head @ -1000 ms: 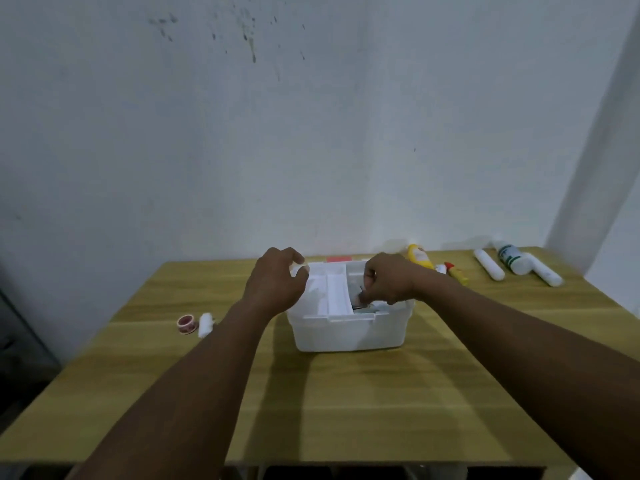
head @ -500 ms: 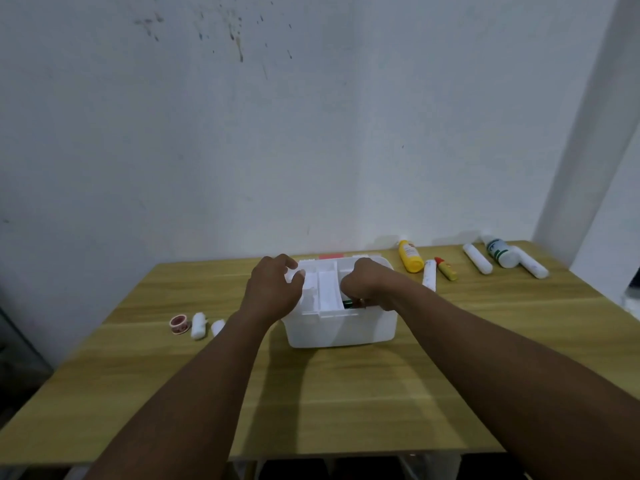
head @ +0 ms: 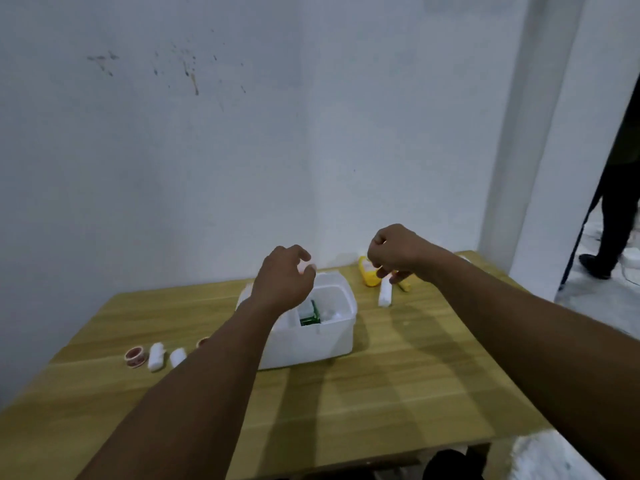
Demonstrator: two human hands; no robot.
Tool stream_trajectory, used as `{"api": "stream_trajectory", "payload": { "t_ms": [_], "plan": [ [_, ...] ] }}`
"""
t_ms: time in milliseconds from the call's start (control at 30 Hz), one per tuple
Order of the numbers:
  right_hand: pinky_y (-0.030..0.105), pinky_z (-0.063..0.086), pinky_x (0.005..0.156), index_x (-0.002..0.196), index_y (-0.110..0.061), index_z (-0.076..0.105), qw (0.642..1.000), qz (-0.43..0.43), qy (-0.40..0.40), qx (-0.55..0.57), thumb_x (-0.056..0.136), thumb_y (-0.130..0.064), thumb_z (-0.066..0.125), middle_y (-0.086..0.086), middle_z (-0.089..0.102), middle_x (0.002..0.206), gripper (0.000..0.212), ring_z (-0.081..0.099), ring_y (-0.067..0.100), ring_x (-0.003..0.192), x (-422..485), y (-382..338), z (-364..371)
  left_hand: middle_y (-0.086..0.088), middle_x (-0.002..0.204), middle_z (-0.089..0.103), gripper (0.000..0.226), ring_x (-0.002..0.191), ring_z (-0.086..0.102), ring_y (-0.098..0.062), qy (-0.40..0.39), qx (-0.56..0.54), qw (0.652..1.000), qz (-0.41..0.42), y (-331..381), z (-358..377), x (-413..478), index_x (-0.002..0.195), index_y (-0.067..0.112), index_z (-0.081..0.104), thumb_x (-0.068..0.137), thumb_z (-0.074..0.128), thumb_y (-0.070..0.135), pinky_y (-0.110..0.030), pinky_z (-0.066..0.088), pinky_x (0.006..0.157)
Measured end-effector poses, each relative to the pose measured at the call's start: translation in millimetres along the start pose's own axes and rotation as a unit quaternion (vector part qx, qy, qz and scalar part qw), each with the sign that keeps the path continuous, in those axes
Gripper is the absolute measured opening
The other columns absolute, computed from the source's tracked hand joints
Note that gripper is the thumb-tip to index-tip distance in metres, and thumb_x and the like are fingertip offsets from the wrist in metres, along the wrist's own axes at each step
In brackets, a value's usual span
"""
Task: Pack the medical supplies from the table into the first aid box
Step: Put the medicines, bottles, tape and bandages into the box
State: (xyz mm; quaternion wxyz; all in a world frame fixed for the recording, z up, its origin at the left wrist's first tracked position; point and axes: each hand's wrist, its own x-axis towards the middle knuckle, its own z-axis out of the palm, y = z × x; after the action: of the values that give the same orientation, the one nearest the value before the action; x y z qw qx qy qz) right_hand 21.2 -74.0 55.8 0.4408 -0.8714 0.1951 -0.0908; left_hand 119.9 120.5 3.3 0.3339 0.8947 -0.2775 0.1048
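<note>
The left hand (head: 282, 284), fingers curled on something white, steadied the first aid box (head: 311, 332) at centre frame; the right hand (head: 398, 252), fingers loosely curled and empty, hung above the yellow bottle (head: 367, 277), likely to pack it.

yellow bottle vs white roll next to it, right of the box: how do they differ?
Colour: the yellow bottle is bright yellow with a pale label; the white roll is plain white. Girth: the bottle is fatter, the roll slimmer. Position: the bottle lies nearer the wall and is partly hidden by the right hand; the roll lies nearer the person. Both lie flat on the table.
</note>
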Motion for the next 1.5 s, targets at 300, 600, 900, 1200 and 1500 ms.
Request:
{"api": "stream_trajectory", "payload": {
  "t_ms": [300, 600, 900, 1200, 1500],
  "plan": [
    [0.035, 0.056, 0.056, 0.089, 0.0, 0.063, 0.991, 0.072, 0.069, -0.087, 0.083, -0.008, 0.052, 0.021, 0.067, 0.089, 0.015, 0.069, 0.035, 0.076, 22.2, 80.8, -73.2, 0.001, 0.11, 0.065, 0.026, 0.104, 0.061, -0.019, -0.09, -0.003, 0.995, 0.046, 80.9, 70.9, 44.4, 0.11, 0.024, 0.066, 0.088, 0.061, 0.038, -0.03, 0.046, 0.081],
    [0.036, 0.054, 0.074, 0.099, -0.006, 0.063, 0.969, 0.097, 0.098, -0.207, 0.082, -0.021, 0.06, 0.011, 0.067, 0.099, 0.023, 0.063, 0.025, 0.09, 131.7, 154.1, -99.6, -0.006, 0.132, 0.056, 0.043, 0.118, 0.057, -0.029, -0.169, 0.116, 0.978, -0.032, 83.0, 139.3, 135.3, 0.124, 0.021, 0.057, 0.086, 0.058, 0.041, -0.035, 0.045, 0.091],
    [0.036, 0.049, 0.071, 0.105, -0.012, 0.046, 0.945, 0.115, 0.091, -0.293, 0.081, -0.023, 0.061, 0.008, 0.055, 0.095, 0.031, 0.058, 0.029, 0.092, 222.3, 209.6, -85.1, -0.006, 0.101, 0.058, 0.041, 0.103, 0.064, -0.029, -0.174, 0.161, 0.96, -0.15, 52.9, 197.6, 189.3, 0.11, 0.016, 0.061, 0.079, 0.069, 0.042, -0.032, 0.045, 0.075],
    [0.032, 0.041, 0.066, 0.108, -0.009, 0.049, 0.956, 0.071, 0.151, -0.241, 0.079, -0.03, 0.069, 0.009, 0.056, 0.101, 0.042, 0.053, 0.027, 0.084, 205.3, 187.2, -88.0, -0.005, 0.091, 0.061, 0.05, 0.089, 0.069, -0.03, -0.151, 0.045, 0.977, -0.146, 59.3, 178.1, 182.9, 0.095, 0.012, 0.058, 0.064, 0.076, 0.046, -0.035, 0.057, 0.076],
    [0.031, 0.045, 0.069, 0.103, -0.009, 0.063, 0.97, -0.102, 0.198, -0.094, 0.065, -0.031, 0.087, 0.006, 0.065, 0.096, 0.049, 0.058, 0.022, 0.086, 107.2, 52.3, -100.2, -0.008, 0.085, 0.075, 0.036, 0.084, 0.073, -0.027, -0.05, -0.118, 0.989, -0.071, 78.3, 41.9, 131.1, 0.081, 0.016, 0.073, 0.055, 0.086, 0.038, -0.044, 0.062, 0.077]
  ]
}}
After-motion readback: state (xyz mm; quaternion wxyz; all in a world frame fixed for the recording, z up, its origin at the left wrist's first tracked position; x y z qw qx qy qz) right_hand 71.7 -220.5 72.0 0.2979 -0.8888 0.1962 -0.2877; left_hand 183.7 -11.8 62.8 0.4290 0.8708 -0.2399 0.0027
